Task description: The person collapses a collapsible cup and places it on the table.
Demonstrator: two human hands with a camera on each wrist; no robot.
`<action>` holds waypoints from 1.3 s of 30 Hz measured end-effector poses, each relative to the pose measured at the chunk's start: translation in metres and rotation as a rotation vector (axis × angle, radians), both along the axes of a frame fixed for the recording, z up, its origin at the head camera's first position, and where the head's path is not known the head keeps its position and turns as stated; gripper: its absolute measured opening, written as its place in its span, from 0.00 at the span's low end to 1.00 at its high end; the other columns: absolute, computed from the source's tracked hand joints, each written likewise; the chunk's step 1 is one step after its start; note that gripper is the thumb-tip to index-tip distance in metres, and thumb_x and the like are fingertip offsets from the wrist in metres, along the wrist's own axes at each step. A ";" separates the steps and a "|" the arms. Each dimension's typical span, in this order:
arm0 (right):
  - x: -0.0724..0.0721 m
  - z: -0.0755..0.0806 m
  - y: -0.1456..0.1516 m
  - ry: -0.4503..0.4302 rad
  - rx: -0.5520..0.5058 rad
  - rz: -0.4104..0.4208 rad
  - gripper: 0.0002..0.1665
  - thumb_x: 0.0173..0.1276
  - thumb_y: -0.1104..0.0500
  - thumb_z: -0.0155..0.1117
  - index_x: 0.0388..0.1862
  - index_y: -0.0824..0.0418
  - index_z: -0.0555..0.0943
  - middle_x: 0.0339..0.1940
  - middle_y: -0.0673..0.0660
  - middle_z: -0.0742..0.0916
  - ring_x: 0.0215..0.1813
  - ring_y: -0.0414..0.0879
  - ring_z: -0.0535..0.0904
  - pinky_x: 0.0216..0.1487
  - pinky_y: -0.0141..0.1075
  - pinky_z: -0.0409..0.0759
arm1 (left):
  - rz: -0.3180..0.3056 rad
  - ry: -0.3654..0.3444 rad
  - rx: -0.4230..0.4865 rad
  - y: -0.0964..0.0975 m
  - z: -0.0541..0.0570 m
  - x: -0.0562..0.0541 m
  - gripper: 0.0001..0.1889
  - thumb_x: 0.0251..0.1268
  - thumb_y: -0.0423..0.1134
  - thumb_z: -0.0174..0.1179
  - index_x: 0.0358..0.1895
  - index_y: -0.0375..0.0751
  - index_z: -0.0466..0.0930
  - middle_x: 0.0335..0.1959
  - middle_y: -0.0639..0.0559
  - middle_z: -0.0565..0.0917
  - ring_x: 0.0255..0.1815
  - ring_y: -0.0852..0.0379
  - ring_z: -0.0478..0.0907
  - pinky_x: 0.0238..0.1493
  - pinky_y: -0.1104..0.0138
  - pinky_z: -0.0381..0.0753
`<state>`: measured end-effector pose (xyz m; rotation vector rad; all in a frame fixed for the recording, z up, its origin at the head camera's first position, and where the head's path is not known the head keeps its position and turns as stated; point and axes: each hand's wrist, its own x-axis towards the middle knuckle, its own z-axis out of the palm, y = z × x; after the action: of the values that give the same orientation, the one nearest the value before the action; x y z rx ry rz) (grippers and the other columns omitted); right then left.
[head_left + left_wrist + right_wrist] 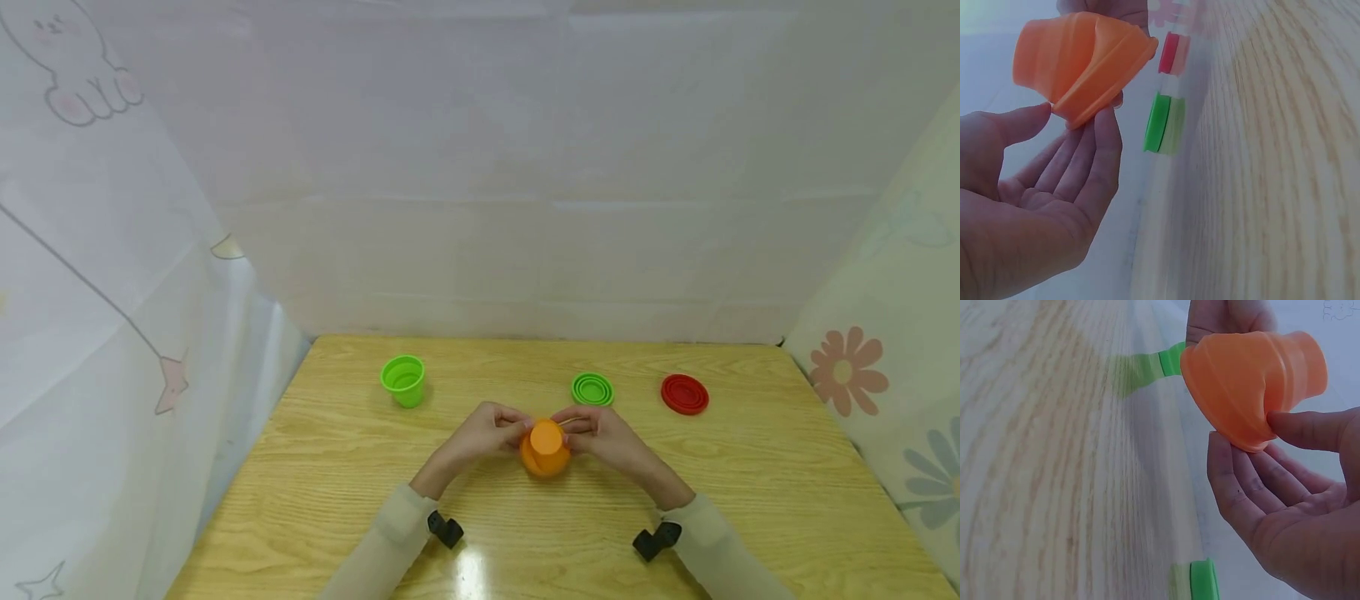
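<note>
An orange collapsible cup (546, 450) is held bottom up between both hands, above the table in the wrist views. My left hand (486, 436) pinches its rim from the left, thumb on the outer wall and fingers under the edge. From the right, my right hand (604, 437) pinches the rim likewise, its thumb pressed into a dent in the wall. The cup (1254, 381) looks partly folded and lopsided, with a slanting crease across its side. Just beyond the right hand lies a flattened green collapsible cup (592, 389).
A green collapsible cup (403, 380) stands extended, mouth up, at the back left of the wooden table (315, 500). A flattened red collapsible cup (685, 394) lies at the back right. White printed sheets (480, 167) hang behind and at both sides.
</note>
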<state>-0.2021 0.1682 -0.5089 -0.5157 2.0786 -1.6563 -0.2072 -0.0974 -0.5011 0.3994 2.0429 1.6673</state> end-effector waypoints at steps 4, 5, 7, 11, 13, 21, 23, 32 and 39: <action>0.000 -0.001 0.001 0.003 -0.002 -0.006 0.24 0.79 0.59 0.65 0.68 0.70 0.78 0.62 0.69 0.87 0.56 0.41 0.88 0.56 0.43 0.92 | 0.006 -0.003 -0.004 0.001 0.001 0.001 0.16 0.82 0.39 0.58 0.57 0.30 0.86 0.50 0.36 0.91 0.38 0.59 0.89 0.54 0.48 0.92; 0.000 -0.001 0.002 0.001 -0.005 -0.013 0.25 0.79 0.58 0.65 0.69 0.70 0.77 0.63 0.70 0.87 0.56 0.41 0.88 0.56 0.42 0.91 | 0.014 -0.002 -0.005 0.001 0.000 0.001 0.16 0.82 0.39 0.57 0.57 0.29 0.86 0.49 0.36 0.91 0.38 0.59 0.89 0.55 0.46 0.91; 0.001 -0.001 0.002 -0.014 -0.022 -0.030 0.27 0.79 0.57 0.64 0.69 0.72 0.76 0.64 0.71 0.86 0.56 0.41 0.88 0.57 0.41 0.91 | 0.036 -0.008 0.005 0.002 0.000 0.001 0.16 0.83 0.38 0.56 0.59 0.28 0.85 0.50 0.35 0.91 0.39 0.58 0.89 0.57 0.44 0.90; 0.002 0.001 0.003 -0.063 -0.071 -0.058 0.30 0.81 0.55 0.63 0.72 0.74 0.73 0.67 0.73 0.83 0.56 0.46 0.89 0.63 0.50 0.88 | 0.115 -0.037 0.039 0.002 -0.004 0.002 0.17 0.85 0.36 0.52 0.60 0.27 0.83 0.53 0.35 0.89 0.42 0.56 0.89 0.60 0.44 0.88; 0.003 0.001 0.001 -0.104 -0.095 -0.076 0.31 0.81 0.55 0.62 0.73 0.74 0.71 0.68 0.73 0.82 0.56 0.48 0.90 0.65 0.54 0.86 | 0.153 -0.059 0.068 0.003 -0.006 0.003 0.17 0.85 0.37 0.51 0.61 0.26 0.82 0.53 0.35 0.89 0.44 0.55 0.89 0.61 0.45 0.88; 0.004 -0.001 -0.001 -0.159 -0.092 -0.150 0.29 0.82 0.55 0.60 0.72 0.73 0.73 0.66 0.68 0.85 0.52 0.44 0.88 0.59 0.47 0.91 | 0.140 -0.156 0.161 0.006 -0.010 0.006 0.18 0.86 0.38 0.50 0.62 0.27 0.80 0.50 0.41 0.89 0.46 0.52 0.90 0.62 0.47 0.88; 0.003 -0.002 0.000 -0.148 -0.080 -0.139 0.26 0.82 0.57 0.59 0.69 0.72 0.75 0.64 0.66 0.86 0.51 0.44 0.89 0.57 0.47 0.92 | 0.121 -0.142 0.143 0.007 -0.009 0.005 0.19 0.86 0.39 0.50 0.62 0.26 0.81 0.50 0.39 0.89 0.45 0.51 0.90 0.60 0.47 0.89; 0.000 -0.006 0.006 -0.069 -0.014 0.006 0.23 0.81 0.59 0.60 0.66 0.71 0.79 0.60 0.67 0.88 0.50 0.45 0.88 0.53 0.46 0.93 | 0.004 -0.002 -0.066 0.008 0.003 -0.002 0.16 0.78 0.43 0.63 0.55 0.34 0.89 0.49 0.40 0.92 0.42 0.57 0.90 0.52 0.52 0.93; 0.001 -0.002 0.003 -0.057 0.029 0.062 0.23 0.80 0.56 0.62 0.65 0.69 0.81 0.58 0.66 0.89 0.51 0.46 0.88 0.52 0.53 0.92 | -0.074 0.002 -0.101 0.010 0.007 -0.003 0.12 0.75 0.42 0.66 0.49 0.38 0.92 0.44 0.45 0.94 0.38 0.61 0.89 0.45 0.65 0.93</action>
<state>-0.2013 0.1708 -0.5114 -0.5124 2.0226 -1.5848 -0.2104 -0.0876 -0.4943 0.4367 2.0783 1.5140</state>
